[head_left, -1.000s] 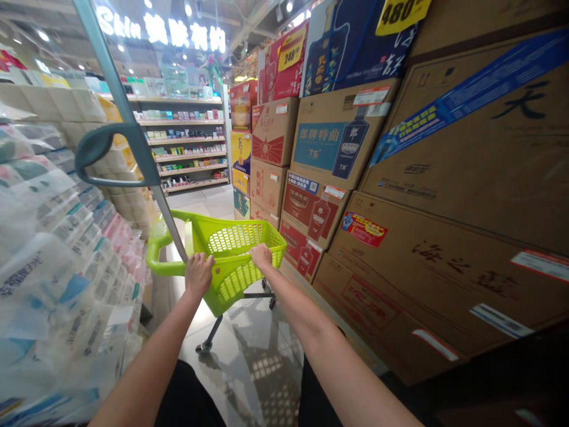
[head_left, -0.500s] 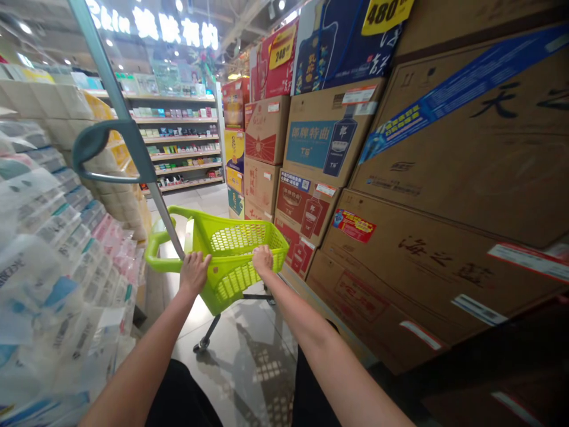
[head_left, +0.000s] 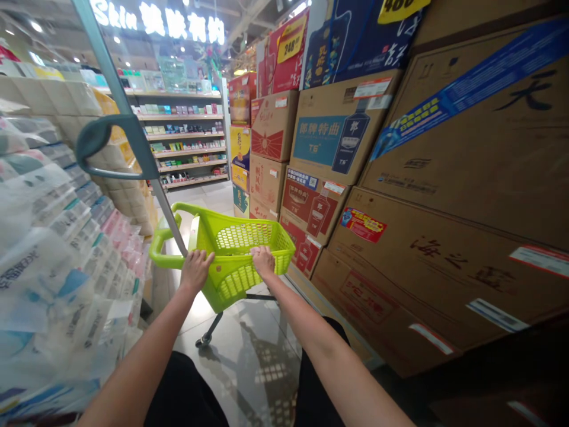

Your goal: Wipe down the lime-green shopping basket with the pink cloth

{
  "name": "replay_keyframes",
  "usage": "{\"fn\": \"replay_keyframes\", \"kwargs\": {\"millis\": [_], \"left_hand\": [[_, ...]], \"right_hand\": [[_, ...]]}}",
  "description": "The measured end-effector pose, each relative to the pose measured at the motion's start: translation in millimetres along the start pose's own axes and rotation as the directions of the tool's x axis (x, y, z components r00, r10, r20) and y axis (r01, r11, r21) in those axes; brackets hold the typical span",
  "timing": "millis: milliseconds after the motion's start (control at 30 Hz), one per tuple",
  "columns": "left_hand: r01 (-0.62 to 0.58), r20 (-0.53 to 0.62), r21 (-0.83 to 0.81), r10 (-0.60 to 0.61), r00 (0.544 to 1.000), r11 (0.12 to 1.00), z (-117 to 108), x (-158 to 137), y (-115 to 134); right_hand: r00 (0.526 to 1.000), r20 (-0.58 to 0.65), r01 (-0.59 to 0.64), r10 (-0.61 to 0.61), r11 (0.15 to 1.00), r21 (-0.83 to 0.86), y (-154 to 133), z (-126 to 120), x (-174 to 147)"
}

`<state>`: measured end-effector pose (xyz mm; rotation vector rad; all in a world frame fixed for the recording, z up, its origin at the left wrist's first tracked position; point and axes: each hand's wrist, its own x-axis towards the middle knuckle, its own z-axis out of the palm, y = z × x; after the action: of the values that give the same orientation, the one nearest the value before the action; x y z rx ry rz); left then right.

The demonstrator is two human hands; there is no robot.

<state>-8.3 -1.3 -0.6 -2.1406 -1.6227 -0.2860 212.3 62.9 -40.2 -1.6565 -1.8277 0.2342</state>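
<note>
A lime-green shopping cart (head_left: pixel 240 279) with a latticed plastic basket stands in front of me, its side turned toward me. My left hand (head_left: pixel 196 270) is closed over the rim at the basket's handle end, close to the foot of a slanting grey pole. At the top of that pole is a grey loop handle (head_left: pixel 111 174). My right hand (head_left: pixel 264 261) grips the same near rim farther right, fingers curled over into the basket. A wheel (head_left: pixel 203 340) on a dark leg rests on the tiled floor. Most of the basket's bottom is hidden by its near wall.
Stacked cartons (head_left: pixel 409 237) form a wall along the right, with price tags on them. Plastic-wrapped packs (head_left: pixel 57 279) are piled along the left. Lit shelves (head_left: pixel 186 133) with small goods stand at the far end, beyond the floor (head_left: pixel 204 193) of the aisle.
The cart, both hands and the surroundings appear slightly farther right in view. The cartons on the right look a little nearer. Both hands keep their hold on the rim.
</note>
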Motion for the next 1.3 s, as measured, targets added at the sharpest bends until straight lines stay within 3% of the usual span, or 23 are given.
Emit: {"fn": "replay_keyframes", "kwargs": {"millis": [167, 233, 267, 333, 400, 467, 533, 700, 767, 833, 967, 1033, 1167, 1233, 1300], "left_hand": [[0.024, -0.014, -0.025, -0.024, 1.0, 0.999, 1, 0, 6], [0.07, -0.099, -0.035, -0.073, 0.992, 0.997, -1, -9, 1], [0.126, -0.181, -0.048, -0.133, 0.974, 0.991, -3, -15, -3], [0.276, -0.353, -0.103, -0.294, 0.888, 0.956, -8, -26, -15], [0.348, -0.406, -0.148, -0.378, 0.832, 0.926, -12, -32, -25], [0.342, -0.355, -0.139, -0.369, 0.859, 0.929, -15, -31, -30], [0.333, -0.299, -0.094, -0.346, 0.889, 0.938, -15, -26, -30], [0.345, -0.285, -0.015, -0.335, 0.898, 0.938, -15, -19, -27], [0.324, -0.271, -0.005, -0.313, 0.91, 0.946, -16, -21, -30], [0.313, -0.254, -0.004, -0.304, 0.918, 0.95, -17, -22, -33], [0.34, -0.238, -0.059, -0.343, 0.908, 0.939, -20, -21, -31], [0.35, -0.23, -0.087, -0.361, 0.904, 0.933, -23, -19, -26], [0.313, -0.194, -0.151, -0.339, 0.921, 0.938, -31, -19, -23], [0.298, -0.178, -0.234, -0.342, 0.923, 0.925, -34, -20, -26], [0.292, -0.15, -0.304, -0.348, 0.925, 0.907, -37, -20, -30]], "right_hand": [[0.998, 0.041, 0.053, -0.055, 0.997, 0.048, -47, 23, -4], [0.998, 0.038, 0.052, -0.054, 0.997, 0.065, -49, 26, -8], [0.998, 0.037, 0.045, -0.047, 0.997, 0.07, -44, 25, -9], [0.999, 0.031, 0.017, -0.019, 0.997, 0.07, -27, 21, -10], [0.999, 0.017, -0.03, 0.029, 0.998, 0.059, -13, 17, -9], [0.998, -0.002, -0.06, 0.06, 0.997, 0.051, -16, 18, -8], [1.0, -0.01, -0.026, 0.027, 0.998, 0.064, -40, 25, -12], [0.977, -0.055, 0.21, -0.204, 0.966, 0.154, -122, 49, -36], [0.947, -0.094, 0.321, -0.308, 0.925, 0.203, -121, 49, -44], [0.935, -0.135, 0.354, -0.329, 0.899, 0.258, -100, 44, -47], [0.987, -0.146, 0.116, -0.073, 0.943, 0.311, -69, 35, -43], [0.984, -0.152, 0.14, -0.093, 0.933, 0.333, -85, 36, -45], [0.929, -0.237, 0.362, -0.285, 0.838, 0.408, -140, 46, -60], [0.922, -0.261, 0.377, -0.287, 0.82, 0.43, -145, 50, -68], [0.918, -0.258, 0.388, -0.302, 0.818, 0.424, -128, 54, -75]]}}
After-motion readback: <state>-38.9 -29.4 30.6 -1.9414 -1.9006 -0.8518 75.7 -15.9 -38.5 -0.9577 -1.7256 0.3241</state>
